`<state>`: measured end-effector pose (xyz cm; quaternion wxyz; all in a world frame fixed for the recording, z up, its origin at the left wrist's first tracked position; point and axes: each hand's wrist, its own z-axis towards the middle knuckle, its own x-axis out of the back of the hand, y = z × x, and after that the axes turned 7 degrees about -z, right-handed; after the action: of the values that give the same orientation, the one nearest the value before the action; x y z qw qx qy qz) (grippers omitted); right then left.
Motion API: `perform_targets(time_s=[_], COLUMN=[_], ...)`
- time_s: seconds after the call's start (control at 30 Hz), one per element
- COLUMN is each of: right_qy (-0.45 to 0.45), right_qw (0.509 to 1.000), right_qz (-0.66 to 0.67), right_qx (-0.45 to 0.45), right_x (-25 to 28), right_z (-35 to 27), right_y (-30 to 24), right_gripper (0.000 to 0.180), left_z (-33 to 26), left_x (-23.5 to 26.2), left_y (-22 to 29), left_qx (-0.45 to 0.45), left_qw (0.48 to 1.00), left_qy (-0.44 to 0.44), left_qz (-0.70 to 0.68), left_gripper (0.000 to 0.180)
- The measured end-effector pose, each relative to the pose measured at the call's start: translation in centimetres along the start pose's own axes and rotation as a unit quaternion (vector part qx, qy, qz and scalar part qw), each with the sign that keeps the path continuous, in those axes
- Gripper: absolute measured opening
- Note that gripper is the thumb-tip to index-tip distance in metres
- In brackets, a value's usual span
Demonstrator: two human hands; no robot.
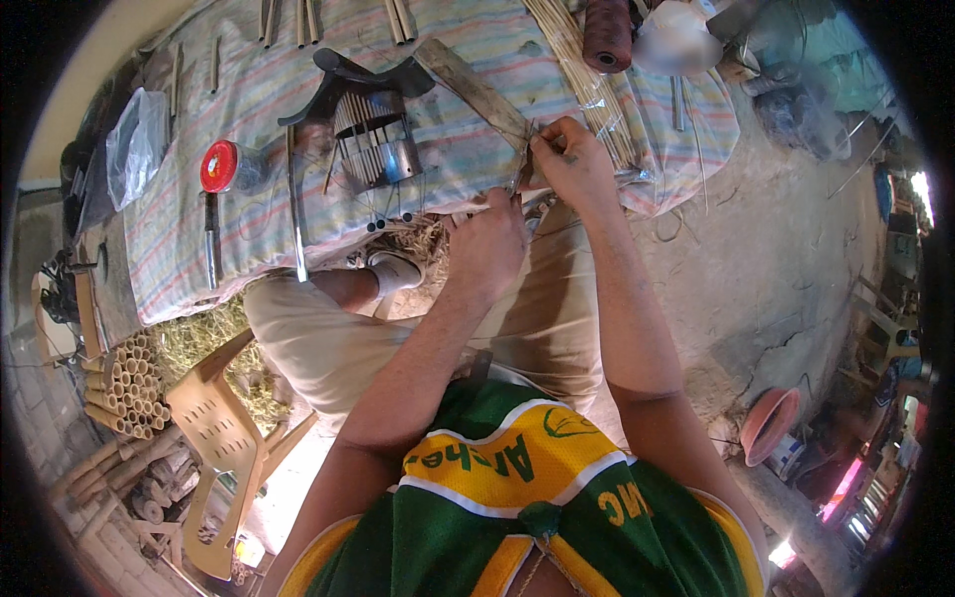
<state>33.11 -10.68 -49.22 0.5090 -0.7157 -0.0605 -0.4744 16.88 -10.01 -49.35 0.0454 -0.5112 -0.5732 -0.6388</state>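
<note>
Near the table's front edge my two hands work close together. My right hand (579,164) is closed in a pinch on something thin and dark at the lower end of a flat wooden board (476,92). Just below and to its left, my left hand (487,247) is closed too. A small shiny bit shows at its fingertips, too small to name. To the left stands a small house-shaped ornament with a dark curved roof (348,82) and a slatted round body (373,134). Little dark beads hang on wires below it.
On the striped cloth (264,239) lie a red-lidded jar (219,164), a knife (211,244), a long metal-ended tool (298,219) and a plastic bag (139,149). Thin sticks (577,75) and a thread spool (607,38) are at the back. A plastic chair (221,428) stands by bamboo tubes (127,388).
</note>
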Motion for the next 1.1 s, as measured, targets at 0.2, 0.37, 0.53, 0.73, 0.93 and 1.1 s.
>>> perform_targets(time_s=[0.2, 0.37, 0.53, 0.73, 0.93, 1.1], right_qy=[-0.009, -0.012, 0.044, 0.059, 0.053, 0.023], right_qw=[1.0, 0.999, 0.998, 0.996, 0.989, 0.985], right_qz=[0.016, 0.024, -0.044, -0.043, 0.116, 0.088], right_qx=[-0.011, -0.024, 0.02, 0.047, 0.075, 0.145], right_x=[-0.1, -0.1, -0.7, -1.1, 0.9, 14.7], right_z=[0.2, 0.0, -0.2, 0.1, 0.0, 3.8], right_y=[0.1, 0.0, 0.1, 0.9, 0.8, -0.4], right_gripper=[0.029, 0.027, 0.03, 0.027, 0.026, 0.025], left_z=[0.1, 0.4, 0.4, 0.0, -1.4, -4.6], left_x=[0.4, 0.9, 0.6, 0.4, 2.6, 6.3], left_y=[0.4, 1.1, 1.0, 0.6, 0.5, -1.3], left_qx=[-0.002, 0.016, 0.02, 0.021, -0.001, -0.02], left_qw=[1.0, 1.0, 1.0, 0.999, 0.994, 0.987], left_qy=[-0.009, -0.018, -0.009, -0.014, 0.023, 0.021], left_qz=[0.014, -0.005, -0.006, -0.025, -0.103, -0.158], left_gripper=[0.029, 0.03, 0.029, 0.031, 0.031, 0.026])
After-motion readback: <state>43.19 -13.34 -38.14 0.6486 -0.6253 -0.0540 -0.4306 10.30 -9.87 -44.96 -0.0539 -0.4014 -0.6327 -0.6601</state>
